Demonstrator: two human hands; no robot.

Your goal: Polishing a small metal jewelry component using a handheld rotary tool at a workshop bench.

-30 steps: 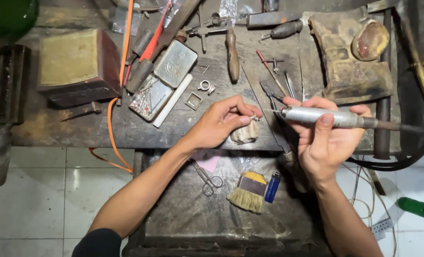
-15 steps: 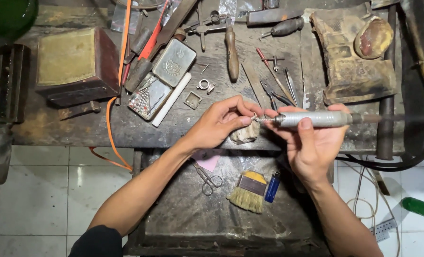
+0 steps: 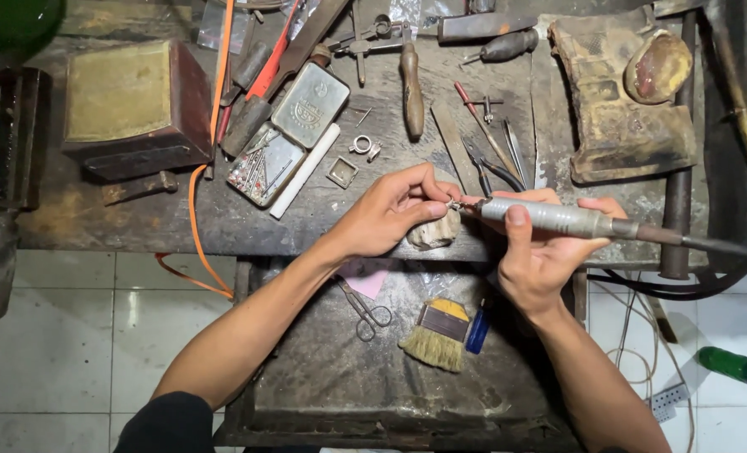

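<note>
Table (image 3: 97, 222) first: a dark, scarred wooden top runs across the far half of the view, with a sunken metal tray (image 3: 323, 377) set below its near edge, between your forearms. At far left stands a wooden box with a worn brass-coloured top (image 3: 130, 105); at far right lies a stained leather pad (image 3: 612, 109).

Your right hand (image 3: 541, 252) wraps a grey rotary handpiece (image 3: 549, 218), thumb across the barrel, its black flexible shaft (image 3: 726, 247) running off to the right. The hand's grip is pressed firmly around that tool. Your left hand (image 3: 386, 214) pinches a tiny metal piece (image 3: 454, 204) between thumb and fingertips, right at the tool's tip; it is too small to identify. Both hands meet above a pale worn bench peg (image 3: 436, 233) at the table's near edge.

In the tray lie a flat bristle brush (image 3: 436, 335), small scissors (image 3: 365, 310) and a blue tube (image 3: 477, 333). On the table sit an open tin of small bits (image 3: 264, 164), a white stick (image 3: 306, 170), a square setting (image 3: 342, 172) and a small ring (image 3: 362, 144).

By the look of it, you are grinding or polishing the pinched piece. The next move calls for a steady brace on the peg, light pressure, and turning the piece to a fresh face.
</note>
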